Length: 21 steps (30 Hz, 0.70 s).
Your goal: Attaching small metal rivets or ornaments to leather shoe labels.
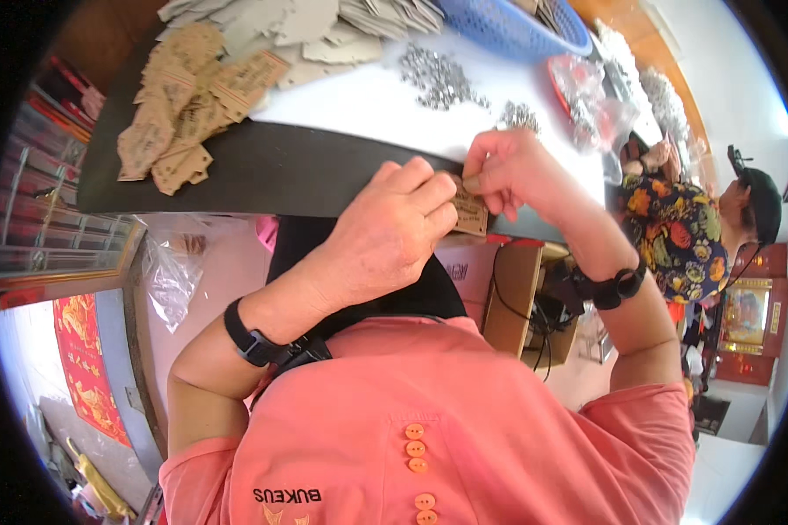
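At the table's near edge, a small brown cardboard tag (471,215) with dark print is held between my two hands. My left hand (390,227) is closed, its curled fingers gripping the tag's left side; its fingertips are partly hidden. My right hand (521,171) pinches the tag's upper edge between thumb and fingers. Whether a small piece is also in that pinch, I cannot make out. Just beyond the right hand lies a little heap of small shiny metal pieces (518,115), and a larger heap of the same kind of pieces (438,77) is farther back.
Brown tags (184,105) are piled on the dark table (263,166) at left. Pale grey cards (298,22) are stacked behind. A blue plastic basket (525,31) and clear plastic bags (591,101) stand far right. A co-worker in a flowered top (678,232) sits at right.
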Each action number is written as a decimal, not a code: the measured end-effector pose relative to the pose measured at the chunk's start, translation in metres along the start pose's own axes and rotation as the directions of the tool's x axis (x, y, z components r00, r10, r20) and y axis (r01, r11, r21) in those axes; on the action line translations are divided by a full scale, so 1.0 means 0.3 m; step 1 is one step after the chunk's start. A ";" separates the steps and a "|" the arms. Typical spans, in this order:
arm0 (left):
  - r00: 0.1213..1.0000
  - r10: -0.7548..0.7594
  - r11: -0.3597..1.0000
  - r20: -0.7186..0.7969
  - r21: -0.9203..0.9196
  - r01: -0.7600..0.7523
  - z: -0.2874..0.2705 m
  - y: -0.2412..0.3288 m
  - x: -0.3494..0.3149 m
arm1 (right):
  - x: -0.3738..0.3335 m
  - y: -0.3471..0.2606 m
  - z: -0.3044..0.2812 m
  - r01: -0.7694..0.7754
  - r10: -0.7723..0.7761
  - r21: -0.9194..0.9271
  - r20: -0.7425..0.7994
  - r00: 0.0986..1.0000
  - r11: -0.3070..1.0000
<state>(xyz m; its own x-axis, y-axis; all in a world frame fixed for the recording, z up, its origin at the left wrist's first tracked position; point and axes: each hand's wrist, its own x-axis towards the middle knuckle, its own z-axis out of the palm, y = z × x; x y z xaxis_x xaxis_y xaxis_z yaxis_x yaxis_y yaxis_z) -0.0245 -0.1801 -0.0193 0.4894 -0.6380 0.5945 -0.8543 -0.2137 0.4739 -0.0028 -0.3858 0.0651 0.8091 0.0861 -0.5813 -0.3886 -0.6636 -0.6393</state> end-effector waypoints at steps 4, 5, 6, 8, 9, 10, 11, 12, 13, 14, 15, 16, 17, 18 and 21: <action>0.998 0.004 1.000 -0.065 -0.028 -0.006 0.010 0.019 -0.036 | -0.018 -0.016 0.000 0.184 -0.189 -0.053 -0.112 0.976 0.982; 0.998 0.007 1.000 -0.065 -0.016 -0.008 0.012 0.026 -0.039 | -0.011 -0.030 -0.003 0.195 -0.200 -0.053 -0.113 0.973 0.979; 0.995 0.009 1.000 -0.095 -0.027 -0.012 0.014 0.032 -0.042 | 0.007 -0.049 -0.008 0.258 -0.285 -0.146 -0.208 0.936 0.955; 0.992 0.024 0.999 -0.124 -0.027 -0.028 0.014 0.028 -0.030 | 0.060 -0.078 -0.033 0.264 -0.364 -0.324 -0.301 0.881 0.908; 0.993 0.021 0.999 -0.120 -0.040 -0.026 0.015 0.028 -0.028 | 0.084 -0.065 -0.032 0.271 -0.371 -0.323 -0.306 0.877 0.907; 0.993 0.011 0.999 -0.119 -0.049 -0.017 0.013 0.026 -0.027 | 0.112 -0.059 -0.025 0.277 -0.423 -0.416 -0.315 0.849 0.866; 0.993 0.013 0.999 -0.118 -0.039 -0.018 0.012 0.024 -0.025 | 0.129 -0.056 -0.024 0.275 -0.474 -0.505 -0.321 0.820 0.818; 0.992 0.019 0.998 -0.123 -0.050 -0.025 0.013 0.022 -0.022 | 0.129 -0.049 -0.029 0.258 -0.464 -0.548 -0.277 0.841 0.796; 0.992 0.017 0.998 -0.127 -0.063 -0.025 0.014 0.020 -0.026 | 0.128 -0.043 -0.026 0.266 -0.468 -0.545 -0.272 0.841 0.795; 0.992 0.013 0.998 -0.124 -0.058 -0.021 0.012 0.018 -0.029 | 0.124 -0.037 -0.025 0.268 -0.492 -0.585 -0.263 0.830 0.766; 0.992 0.005 0.999 -0.125 -0.052 -0.012 0.010 0.017 -0.031 | 0.122 -0.031 -0.027 0.268 -0.514 -0.623 -0.254 0.819 0.735; 0.992 0.000 0.999 -0.123 -0.048 -0.006 0.007 0.020 -0.032 | 0.119 -0.023 -0.032 0.270 -0.514 -0.619 -0.255 0.819 0.738; 0.993 0.000 0.999 -0.118 -0.047 -0.005 0.003 0.022 -0.034 | 0.118 -0.016 -0.037 0.273 -0.487 -0.569 -0.265 0.832 0.776; 0.994 -0.004 0.998 -0.105 -0.058 -0.002 -0.002 0.023 -0.037 | 0.115 -0.012 -0.037 0.275 -0.460 -0.517 -0.272 0.845 0.811; 0.996 -0.002 0.997 -0.089 -0.076 -0.004 -0.002 0.018 -0.033 | 0.087 -0.039 -0.020 0.254 -0.414 -0.436 -0.325 0.851 0.864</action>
<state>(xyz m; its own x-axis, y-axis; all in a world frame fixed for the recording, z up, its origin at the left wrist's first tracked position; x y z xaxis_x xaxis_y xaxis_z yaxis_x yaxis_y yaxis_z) -0.0338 -0.1746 -0.0223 0.5049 -0.5695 0.6487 -0.8408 -0.1543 0.5189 0.0256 -0.3802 0.0602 0.9921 0.1063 -0.0664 0.0616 -0.8750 -0.4801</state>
